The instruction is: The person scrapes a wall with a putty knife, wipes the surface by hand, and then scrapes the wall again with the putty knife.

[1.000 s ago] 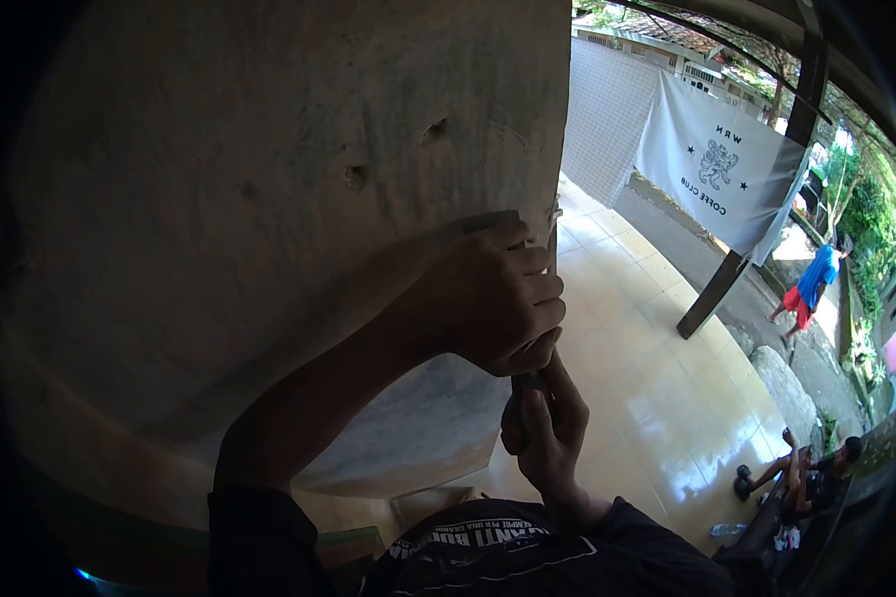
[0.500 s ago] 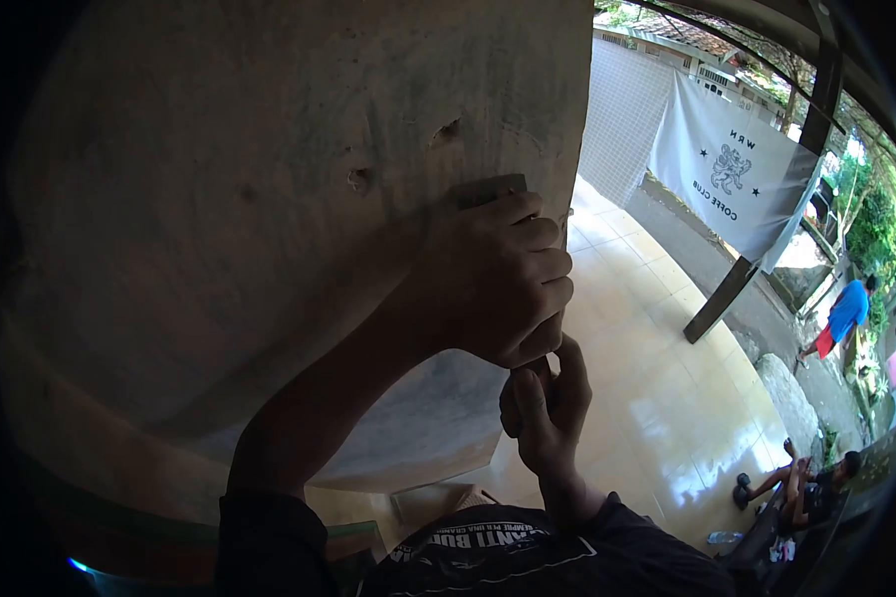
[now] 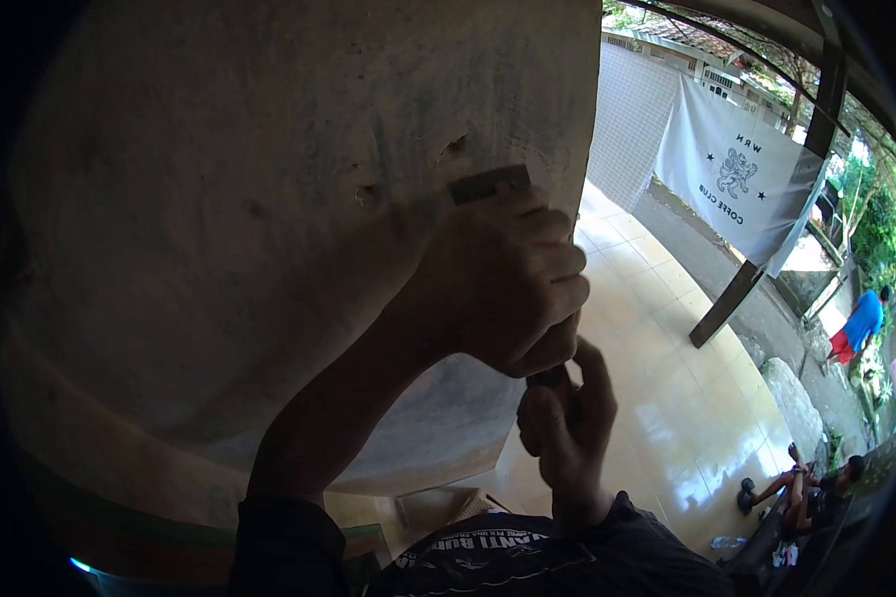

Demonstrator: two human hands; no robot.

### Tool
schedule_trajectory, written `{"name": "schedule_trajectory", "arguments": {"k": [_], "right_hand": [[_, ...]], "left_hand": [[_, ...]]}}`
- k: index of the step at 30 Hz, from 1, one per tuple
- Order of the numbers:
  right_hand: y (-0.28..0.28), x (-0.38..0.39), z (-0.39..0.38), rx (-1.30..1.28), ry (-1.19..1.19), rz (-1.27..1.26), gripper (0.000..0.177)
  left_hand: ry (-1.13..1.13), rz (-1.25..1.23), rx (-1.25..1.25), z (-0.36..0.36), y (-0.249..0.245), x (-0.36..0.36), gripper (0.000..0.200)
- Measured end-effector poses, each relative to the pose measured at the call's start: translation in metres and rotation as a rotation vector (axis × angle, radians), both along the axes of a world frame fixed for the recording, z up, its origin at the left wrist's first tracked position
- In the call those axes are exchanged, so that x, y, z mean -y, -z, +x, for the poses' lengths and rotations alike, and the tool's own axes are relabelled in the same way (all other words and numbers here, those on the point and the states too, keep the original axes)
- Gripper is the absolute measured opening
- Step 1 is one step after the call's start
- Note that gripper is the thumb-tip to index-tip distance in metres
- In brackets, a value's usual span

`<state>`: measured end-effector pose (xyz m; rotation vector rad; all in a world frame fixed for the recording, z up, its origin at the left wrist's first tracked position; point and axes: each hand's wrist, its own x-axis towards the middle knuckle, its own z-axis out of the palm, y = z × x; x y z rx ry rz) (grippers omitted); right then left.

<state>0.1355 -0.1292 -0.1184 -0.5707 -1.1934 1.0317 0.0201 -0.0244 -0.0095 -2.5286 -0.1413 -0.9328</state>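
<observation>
Against the pitted grey wall, my left hand is wrapped round a dark hand tool. Its flat, block-like end sticks out above my fingers, close to the wall; the kind of tool cannot be made out because my hand covers most of it. Just below, my right hand closes round the lower dark part of what looks like the same tool, thumb along the near side. Both hands are near the wall's right edge. Two chipped holes lie left of and above the tool's end.
Glossy floor tiles spread to the right. A white banner hangs by a dark post. One person sits at lower right near a plastic bottle; another in blue is outside.
Both hands have shifted slightly right in view, and more of the tool's block-like end shows, tilted differently. The view has moved a little. Both hands keep their hold.
</observation>
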Motion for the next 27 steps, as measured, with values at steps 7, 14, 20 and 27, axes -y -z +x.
{"name": "schedule_trajectory", "arguments": {"k": [7, 14, 20, 27], "right_hand": [[0.016, -0.001, -0.009, 0.033, 0.041, 0.034, 0.042], [0.019, -0.005, -0.01, -0.011, -0.006, 0.017, 0.044], [0.004, -0.008, -0.013, -0.086, -0.047, 0.021, 0.047], [0.018, -0.004, -0.011, -0.012, 0.009, 0.045, 0.05]], "left_hand": [[0.038, 0.012, -0.029, -0.004, 0.009, -0.004, 0.018], [0.043, 0.032, -0.01, -0.004, 0.009, -0.008, 0.021], [0.009, -0.016, -0.016, -0.007, 0.004, -0.009, 0.014], [0.037, -0.034, 0.002, -0.005, 0.018, -0.012, 0.013]]}}
